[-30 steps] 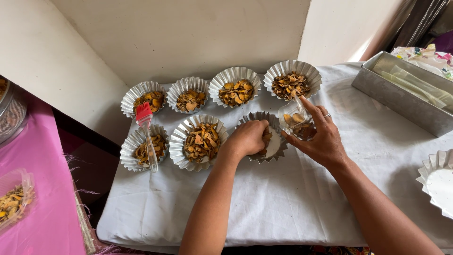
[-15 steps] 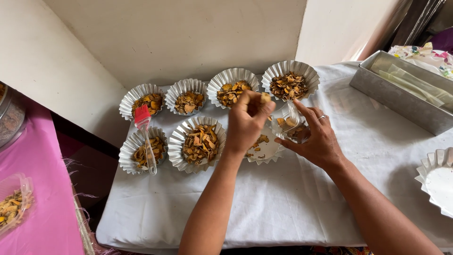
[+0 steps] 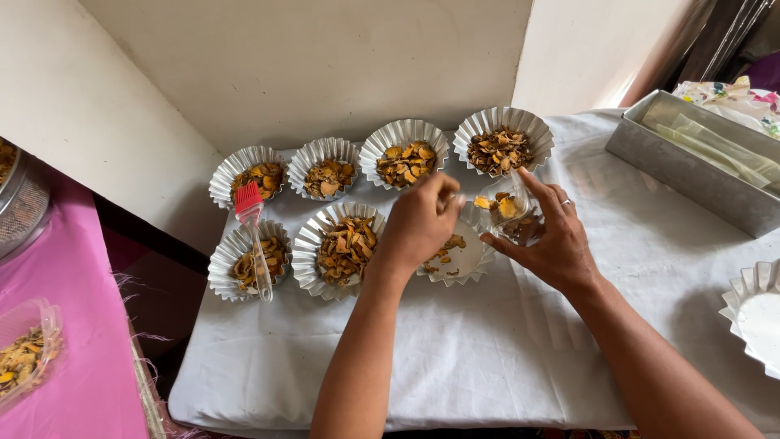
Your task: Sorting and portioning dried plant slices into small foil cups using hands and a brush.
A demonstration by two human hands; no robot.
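**A:** Item one, the grips?

**B:** My right hand (image 3: pixel 552 240) is grasping a small clear container (image 3: pixel 510 215) of orange-brown dried pieces, tilted toward my left. My left hand (image 3: pixel 418 228) is pinched shut at the fingertips (image 3: pixel 447 195), right at the container's mouth; whether a piece sits between them, I cannot tell.

**A:** Item two, directly beneath?

**B:** A fluted foil cup (image 3: pixel 455 258), mostly bare, a few dried pieces on its floor. It lies under my left hand, at 9 o'clock from my right hand.

**A:** Item three, neighbours?

**B:** At 9 o'clock of that cup, a filled foil cup (image 3: pixel 341 248); further at 9, another filled cup (image 3: pixel 244 262) with a red-headed silicone brush (image 3: pixel 253 232) lying across it. At 12 o'clock, a back row of four filled cups (image 3: pixel 382 158) along the wall.

**A:** Item four, outer edge?

**B:** All on a white cloth (image 3: pixel 487 358). At 2 o'clock, a metal loaf tin (image 3: pixel 691 167). At 4 o'clock, a foil cup with white contents (image 3: pixel 756 317). At 8 o'clock, well apart on a pink cloth (image 3: pixel 65 341), a clear plastic tray (image 3: pixel 24 345) of the same pieces.
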